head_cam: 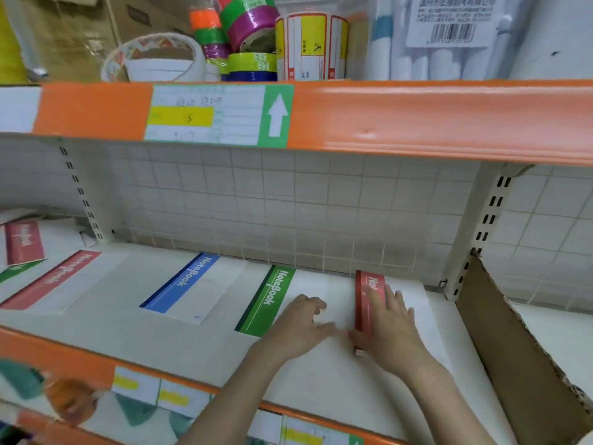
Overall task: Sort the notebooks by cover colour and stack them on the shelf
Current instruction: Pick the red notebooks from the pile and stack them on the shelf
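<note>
A red-banded notebook [369,300] at the right of the shelf [160,342] is covered by the flat, open right hand [390,329]. The green-banded notebook [268,303] just left is touched by the left hand [300,326], fingers loosely spread, gripping nothing. Blue-banded [183,285] and red-banded [54,279] notebooks are laid further left

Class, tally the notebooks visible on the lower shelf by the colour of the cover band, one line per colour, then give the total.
Red: 3
Blue: 1
Green: 1, plus a green sliver at the far left edge, too cropped to count
Total: 5
</note>
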